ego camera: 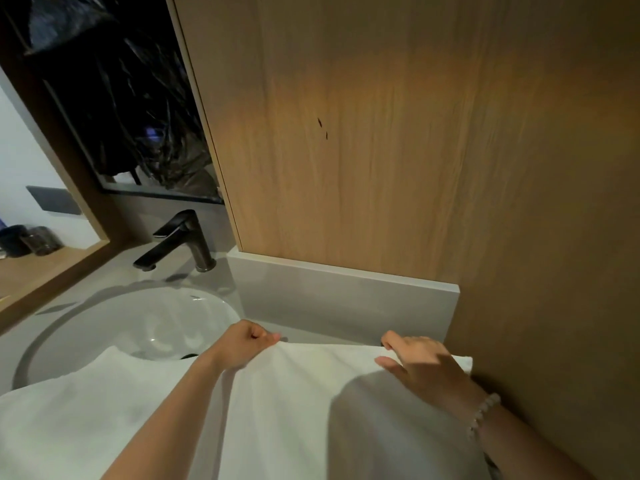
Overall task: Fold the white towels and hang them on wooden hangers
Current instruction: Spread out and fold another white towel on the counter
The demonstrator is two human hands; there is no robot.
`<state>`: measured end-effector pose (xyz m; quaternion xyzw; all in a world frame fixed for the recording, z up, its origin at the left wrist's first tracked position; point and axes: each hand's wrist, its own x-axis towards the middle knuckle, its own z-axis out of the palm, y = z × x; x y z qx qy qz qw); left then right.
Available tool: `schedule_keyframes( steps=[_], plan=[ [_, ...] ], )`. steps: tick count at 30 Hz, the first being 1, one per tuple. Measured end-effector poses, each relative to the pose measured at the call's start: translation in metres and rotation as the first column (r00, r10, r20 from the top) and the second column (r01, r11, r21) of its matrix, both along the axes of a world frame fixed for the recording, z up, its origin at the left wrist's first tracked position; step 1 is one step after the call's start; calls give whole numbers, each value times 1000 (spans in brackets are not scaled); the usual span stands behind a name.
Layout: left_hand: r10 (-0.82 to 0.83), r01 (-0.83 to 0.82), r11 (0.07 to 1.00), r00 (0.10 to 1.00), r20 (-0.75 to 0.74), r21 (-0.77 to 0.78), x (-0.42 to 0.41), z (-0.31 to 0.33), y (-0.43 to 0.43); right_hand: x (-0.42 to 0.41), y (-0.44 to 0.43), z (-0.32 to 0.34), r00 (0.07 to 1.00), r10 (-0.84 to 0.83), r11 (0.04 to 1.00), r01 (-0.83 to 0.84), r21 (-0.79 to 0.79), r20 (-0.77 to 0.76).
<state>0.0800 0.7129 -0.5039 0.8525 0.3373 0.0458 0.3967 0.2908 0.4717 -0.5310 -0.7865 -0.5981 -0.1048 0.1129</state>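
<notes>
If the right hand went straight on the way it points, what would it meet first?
Probably the grey backsplash, just beyond the towel edge that the right hand grips; depth is unclear.

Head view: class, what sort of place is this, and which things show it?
Probably a bathroom: a white basin set in a grey counter, a dark tap behind it, and a white towel.

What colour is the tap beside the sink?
The tap is black; the head view shows it clearly.
</notes>
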Motion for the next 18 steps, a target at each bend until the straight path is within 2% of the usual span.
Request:
schedule_keyframes(
  steps=[5,8,12,13,15,16,18],
  plan=[
    [53,-57,996,997,52,71,-1,-1,-5,-2,6,10,1000,7,992,-7,-123,-5],
    [130,-142,981,987,90,133,-1,-6,-8,1,7,11,983,-64,977,26,-213,-171],
    [228,-199,924,972,-53,328,-2,-10,-5,5,9,14,986,-112,960,75,-270,-123],
    [239,-187,898,967,-85,398,-2,-10,-5,6,9,13,990,-113,962,88,-258,-82],
    [232,-158,858,968,-95,488,-1,-13,-6,7,10,4,996,-68,989,75,-131,53],
    [219,-159,865,973,-72,476,-2,-15,-6,6,9,-3,995,-68,994,74,-78,78],
    [216,-199,921,976,-11,336,-9,-21,1,11,10,-20,986,-95,994,86,75,135]
  ],
)
